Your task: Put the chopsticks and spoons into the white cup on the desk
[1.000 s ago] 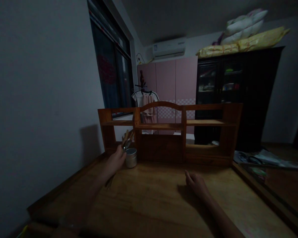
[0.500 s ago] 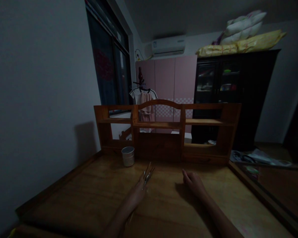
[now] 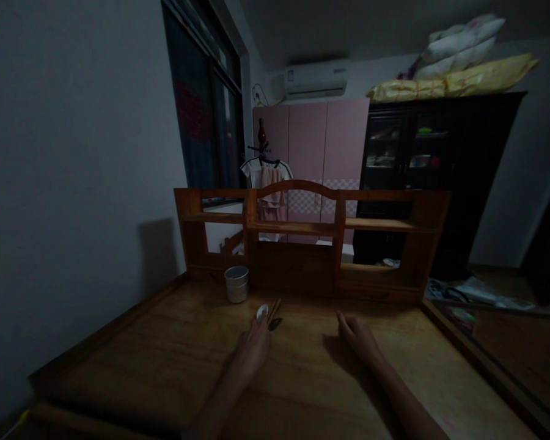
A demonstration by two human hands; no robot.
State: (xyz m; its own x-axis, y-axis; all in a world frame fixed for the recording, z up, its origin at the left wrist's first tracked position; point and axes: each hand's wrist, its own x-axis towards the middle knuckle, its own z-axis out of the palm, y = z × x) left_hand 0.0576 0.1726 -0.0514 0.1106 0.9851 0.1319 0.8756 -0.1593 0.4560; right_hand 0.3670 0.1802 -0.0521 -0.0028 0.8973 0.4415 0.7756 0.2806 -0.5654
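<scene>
My left hand [image 3: 252, 348] reaches over the table [image 3: 183, 354], fingers closed on what looks like a spoon with a pale oval bowl [image 3: 262, 313] at the fingertips. Right beside those fingers are thin wooden chopsticks [image 3: 275, 308] and a darker metal spoon [image 3: 275, 324]; whether they lie on the wood or are partly under the hand, I cannot tell. Farther back and left, a silvery cup [image 3: 237, 285] stands upright. My right hand [image 3: 358, 337] rests on its side on the tabletop, loosely curled, with nothing visible in it.
Along the table's back edge stands a wooden shelf unit [image 3: 293, 227]. A white wall [image 3: 82, 183] borders the left side. Behind are a pink wardrobe [image 3: 307, 140], hanging clothes [image 3: 272, 183] and a dark cabinet [image 3: 467, 171]. A raised wooden rim [image 3: 476, 366] edges the right.
The pale oval bowl now shows at my left fingertips, just left of the chopsticks and dark spoon. Earlier the utensils were bunched together there. My right hand has stayed put.
</scene>
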